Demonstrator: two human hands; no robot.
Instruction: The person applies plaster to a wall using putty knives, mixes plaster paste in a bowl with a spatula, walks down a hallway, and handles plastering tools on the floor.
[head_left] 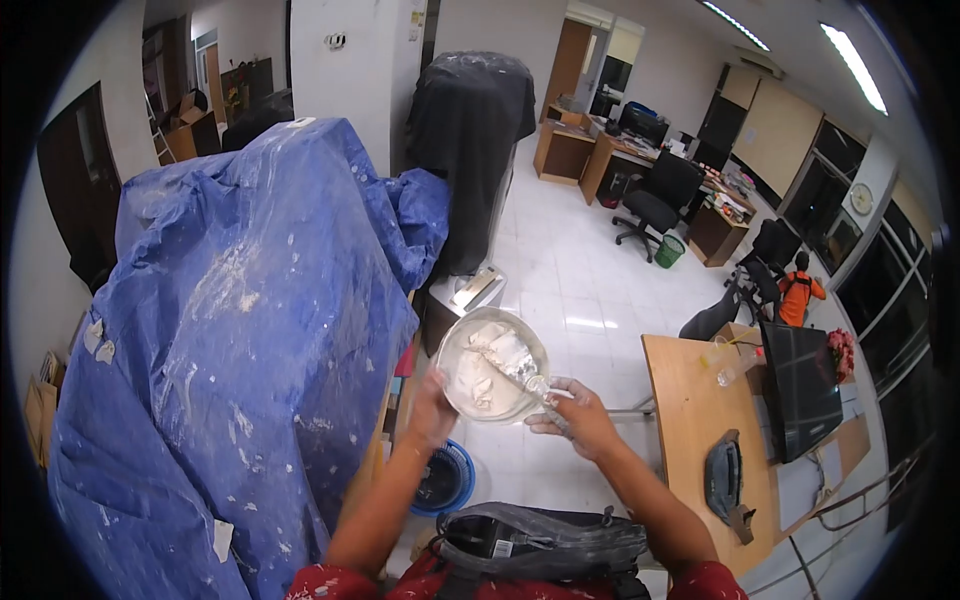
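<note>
A round bowl point(541, 343) hangs in front of me, tilted toward my view, with thick white paste point(478, 388) inside. My left hand point(430, 412) grips its near left rim; the fingers behind the wall are hidden. On the right, my right hand point(585, 420) is closed round the handle of a putty knife point(519, 369). Its metal blade reaches over the near right rim into the paste. White smears mark both hands. Below, a dark waist bag point(560, 545) lies across my front.
Paint-spotted blue tarpaulin point(270, 300) covers a large bulk close on my left. A blue basket point(465, 480) stands on the floor below. At right, a wooden table point(685, 420) carries a monitor point(800, 390) and a pouch point(723, 472). A person in orange point(797, 297) is beyond.
</note>
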